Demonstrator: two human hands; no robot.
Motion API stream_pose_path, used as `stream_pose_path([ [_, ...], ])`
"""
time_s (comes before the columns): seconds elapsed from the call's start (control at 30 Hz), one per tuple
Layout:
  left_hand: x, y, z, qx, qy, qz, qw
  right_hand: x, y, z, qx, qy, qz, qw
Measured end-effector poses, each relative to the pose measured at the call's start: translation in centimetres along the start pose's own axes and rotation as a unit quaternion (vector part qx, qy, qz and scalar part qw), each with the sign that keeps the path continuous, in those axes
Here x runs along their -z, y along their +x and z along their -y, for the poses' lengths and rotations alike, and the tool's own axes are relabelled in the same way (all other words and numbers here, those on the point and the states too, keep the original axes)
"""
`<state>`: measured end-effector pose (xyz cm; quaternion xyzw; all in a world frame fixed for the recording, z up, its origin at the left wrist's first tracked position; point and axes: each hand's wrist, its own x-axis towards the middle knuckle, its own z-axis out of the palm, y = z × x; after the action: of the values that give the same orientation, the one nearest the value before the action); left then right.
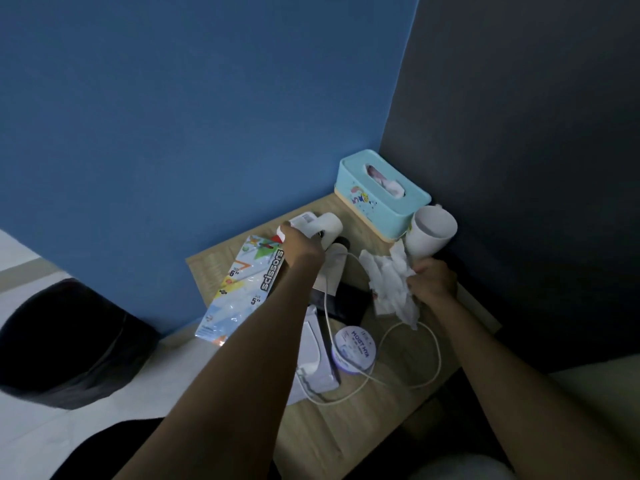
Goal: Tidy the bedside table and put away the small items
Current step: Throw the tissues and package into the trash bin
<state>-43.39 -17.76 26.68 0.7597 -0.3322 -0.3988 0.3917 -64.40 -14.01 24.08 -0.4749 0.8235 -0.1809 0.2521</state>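
a: hands?
b: left hand [304, 251] grips a white labelled tube [323, 225] at mid-frame; right hand [434, 284] clutches crumpled tissue [389, 278] right of centre, beside a tilted white cup [431, 233].
a: around them?
b: scissors pack [242, 289] to the left, tissue box [377, 199] above (in the corner) on the bedside table [363, 427].

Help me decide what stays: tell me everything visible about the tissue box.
The tissue box is a pale teal rectangular case, plastic by its look, on a cream base. An oval slot in its lid shows white tissue poking out; a cartoon print marks its long side. It stands level in the back corner of the table, by the blue wall. A tilted white cup at its right end seems to touch it.
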Motion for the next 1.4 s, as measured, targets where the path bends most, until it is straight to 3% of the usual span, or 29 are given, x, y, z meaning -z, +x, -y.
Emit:
stream_pose_path([
  [0.27,3.7,-1.8,-4.0,-0.110,0.040,0.022,0.993,4.6,-1.7,5.8,0.062,0.047,-0.019,0.997],
  [0.47,8.2,-4.9,-6.5,-0.223,0.141,0.041,0.964,8.9,-4.6,11.5,0.123,0.095,-0.063,0.986],
  [0.8,17.7,-9.5,-5.6,-0.284,0.178,-0.011,0.942,9.8,-11.7,15.4,0.183,0.071,-0.062,0.979],
  [1.0,27.2,-10.4,-0.7,-0.264,0.238,-0.078,0.931,4.9,-18.5,20.9,0.238,0.066,0.002,0.969],
  [1.23,39.0,-10.9,10.4,-0.156,0.272,-0.165,0.935,-8.2,-27.8,24.2,0.309,0.018,0.158,0.938],
  [1.4,44.1,-10.8,17.7,-0.070,0.286,-0.196,0.935,-17.1,-31.5,24.0,0.317,-0.039,0.205,0.925],
])
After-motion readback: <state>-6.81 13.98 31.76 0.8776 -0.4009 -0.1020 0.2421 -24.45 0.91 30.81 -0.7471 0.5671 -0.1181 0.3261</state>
